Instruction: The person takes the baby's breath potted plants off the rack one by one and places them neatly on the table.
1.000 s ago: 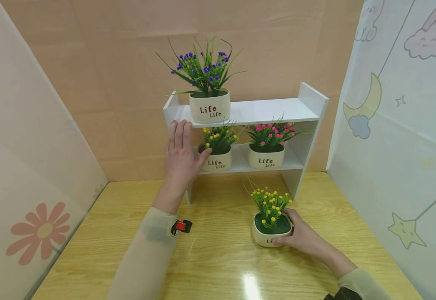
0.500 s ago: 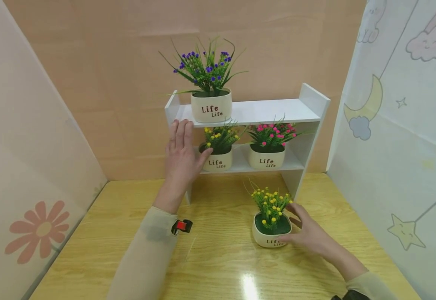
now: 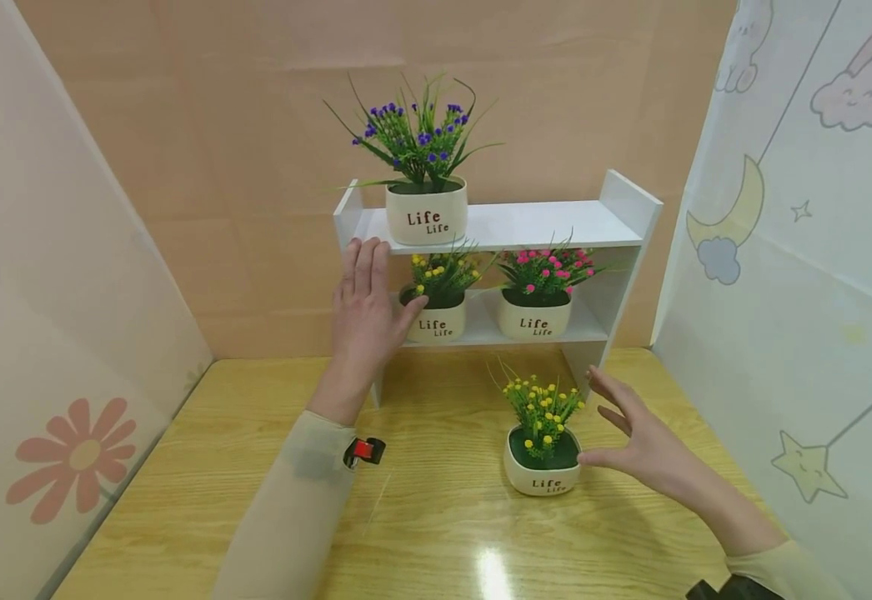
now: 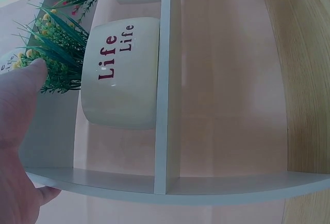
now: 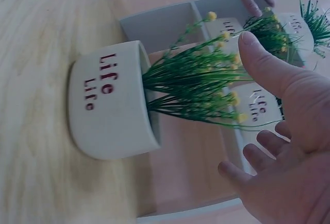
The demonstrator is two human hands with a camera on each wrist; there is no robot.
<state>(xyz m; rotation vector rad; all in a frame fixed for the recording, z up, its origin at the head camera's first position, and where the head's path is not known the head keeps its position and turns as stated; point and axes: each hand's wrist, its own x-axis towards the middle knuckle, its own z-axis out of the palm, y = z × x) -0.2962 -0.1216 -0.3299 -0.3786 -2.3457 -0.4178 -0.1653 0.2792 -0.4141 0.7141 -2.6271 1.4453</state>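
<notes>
Wood-grained table (image 3: 256,475), peach backdrop (image 3: 248,142) behind. Nearest inspection point: fingers of the right hand (image 3: 649,437), spread wide, thumb parted from the rest, nothing held. I find the front yellow-flowered pot (image 3: 544,442) just left of that thumb, upright on the table, its long, lettered side facing the person. Right hand is plainly the nearer; any move hinges, I judge, on that sideways gap. Left hand (image 3: 364,321), fingers straight, rests against the white shelf's (image 3: 541,221) left end.
</notes>
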